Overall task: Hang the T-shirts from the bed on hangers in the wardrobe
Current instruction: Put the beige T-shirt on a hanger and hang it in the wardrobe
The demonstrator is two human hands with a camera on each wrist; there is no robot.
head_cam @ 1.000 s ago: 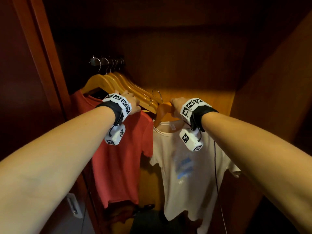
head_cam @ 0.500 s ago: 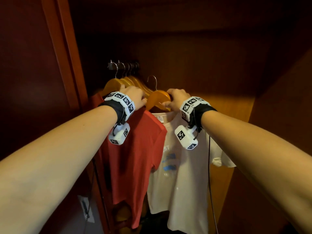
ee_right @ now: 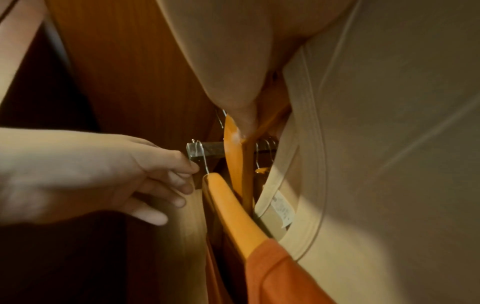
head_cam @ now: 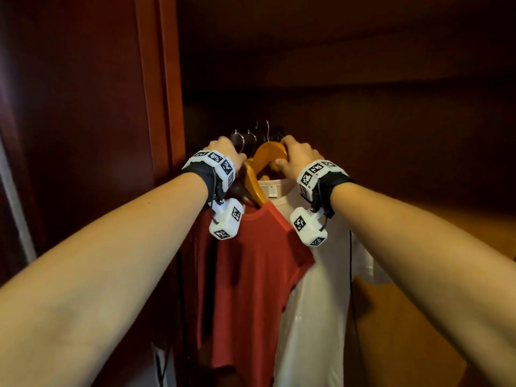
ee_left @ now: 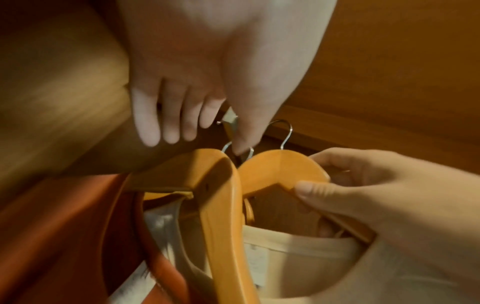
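Note:
My right hand (head_cam: 296,159) grips the top of a wooden hanger (head_cam: 268,153) that carries a cream T-shirt (head_cam: 315,289). Its thumb presses under the hanger's arch (ee_left: 280,168). The hanger's metal hook (ee_left: 285,133) points up by the dark rail (ee_right: 210,149); whether it sits on the rail is hidden. A red T-shirt (head_cam: 251,275) hangs on another wooden hanger (ee_left: 221,195), in front and to the left of the cream one. My left hand (head_cam: 226,149) is at that hanger's hook, fingers loosely straight (ee_left: 168,127), thumb touching the wire.
The wardrobe's door frame (head_cam: 159,93) stands close on the left and its side wall (head_cam: 446,247) on the right. More hanger hooks (ee_right: 267,148) crowd the rail behind. A black cable (head_cam: 350,261) dangles from my right wrist.
My right hand has carried the cream T-shirt's hanger up and to the left, close behind the red T-shirt. My left hand rose to the red shirt's hook.

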